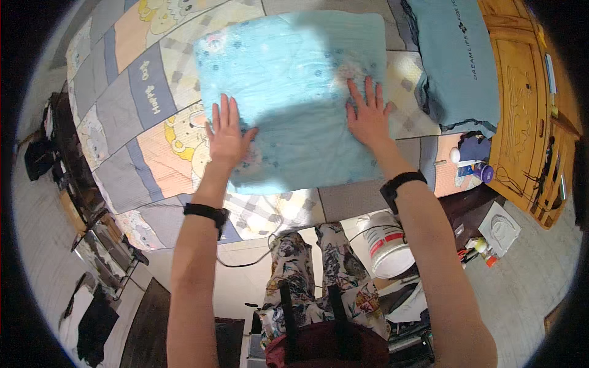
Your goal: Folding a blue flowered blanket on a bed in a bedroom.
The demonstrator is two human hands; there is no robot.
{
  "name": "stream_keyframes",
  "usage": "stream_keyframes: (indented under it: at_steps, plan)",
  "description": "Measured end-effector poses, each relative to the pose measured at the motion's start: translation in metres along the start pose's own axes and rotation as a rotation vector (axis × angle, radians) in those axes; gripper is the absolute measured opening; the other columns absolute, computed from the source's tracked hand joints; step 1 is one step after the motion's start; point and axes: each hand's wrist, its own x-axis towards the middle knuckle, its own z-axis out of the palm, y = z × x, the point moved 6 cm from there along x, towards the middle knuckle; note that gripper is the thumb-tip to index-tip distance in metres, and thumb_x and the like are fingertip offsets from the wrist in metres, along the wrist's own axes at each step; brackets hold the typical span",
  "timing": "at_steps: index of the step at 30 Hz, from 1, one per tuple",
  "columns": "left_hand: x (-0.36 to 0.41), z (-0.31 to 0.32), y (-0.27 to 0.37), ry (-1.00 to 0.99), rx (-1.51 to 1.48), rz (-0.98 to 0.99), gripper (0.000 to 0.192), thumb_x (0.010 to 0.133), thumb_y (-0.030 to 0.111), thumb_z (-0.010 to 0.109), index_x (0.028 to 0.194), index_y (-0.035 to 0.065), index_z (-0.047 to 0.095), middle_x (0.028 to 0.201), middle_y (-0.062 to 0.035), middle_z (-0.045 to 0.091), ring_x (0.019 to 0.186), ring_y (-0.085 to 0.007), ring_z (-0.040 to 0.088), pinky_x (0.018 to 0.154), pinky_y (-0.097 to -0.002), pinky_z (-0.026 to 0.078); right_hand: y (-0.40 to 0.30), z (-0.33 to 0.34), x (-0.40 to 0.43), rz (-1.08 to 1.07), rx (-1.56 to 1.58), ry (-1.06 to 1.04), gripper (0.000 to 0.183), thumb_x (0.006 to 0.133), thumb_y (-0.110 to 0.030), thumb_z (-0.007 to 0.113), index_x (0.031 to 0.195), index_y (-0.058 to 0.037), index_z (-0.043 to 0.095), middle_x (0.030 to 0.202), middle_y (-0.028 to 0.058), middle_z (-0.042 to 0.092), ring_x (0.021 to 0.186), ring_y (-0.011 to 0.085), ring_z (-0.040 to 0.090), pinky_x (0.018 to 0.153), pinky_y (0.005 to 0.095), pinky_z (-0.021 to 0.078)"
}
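Note:
A light blue cloth (285,138) with flower and paw-like prints lies spread in a rough rectangle on a patchwork bedspread (117,101). My left hand (228,133) rests flat near the cloth's left edge, fingers apart and pointing away from me. On its right side, my right hand (370,115) presses palm down, fingers spread, close to a pale flower print. Neither hand grips anything. Bright light falls on the upper left of the cloth, and shadow covers its lower right part. Shallow wrinkles run across the surface.
A blue-green pillow (460,69) bearing writing lies at the upper right, beside a carved wooden headboard (515,92). A purple-lidded jar (484,173) sits at the bed's right corner. Below the bed edge stands a white bucket (391,257). A dark cable (244,265) hangs near my legs.

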Motion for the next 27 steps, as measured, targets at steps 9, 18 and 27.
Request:
stream_keyframes:
  at_steps: [9,18,27]
  plan:
    - [-0.085,0.014,0.014,0.371,-0.373,0.041,0.1,0.074,0.037,0.082,0.153,0.0131,0.025,0.156,-0.0314,0.011,0.144,-0.0471,0.018,0.109,-0.0676,0.019,-0.015,-0.005,-0.087,-0.171,0.091,0.096,0.057,0.096,-0.029,0.052,0.15,-0.0248,0.035,0.159,0.0157,0.022,0.146,0.0414,0.017,0.113,0.0656,0.0176]
    - [-0.109,0.046,-0.017,0.155,-0.52,-0.122,0.128,0.064,0.04,0.089,0.156,0.008,0.005,0.156,-0.0339,0.0,0.143,-0.0497,0.017,0.112,-0.0521,0.025,-0.022,0.009,-0.141,-0.356,0.176,-0.072,0.071,0.086,-0.047,0.065,0.149,-0.0317,0.036,0.161,0.0117,0.016,0.148,0.0374,0.016,0.117,0.0595,0.0149]
    - [-0.099,0.034,-0.026,0.108,-0.712,-0.15,0.13,0.065,0.042,0.089,0.155,0.0095,0.002,0.156,-0.0333,-0.003,0.135,-0.0495,0.036,0.099,-0.0448,0.048,-0.04,-0.001,-0.107,-0.361,-0.152,-0.228,0.106,0.062,-0.022,0.086,0.15,-0.036,0.029,0.161,0.0062,0.016,0.148,0.0334,0.015,0.118,0.0583,0.0162]
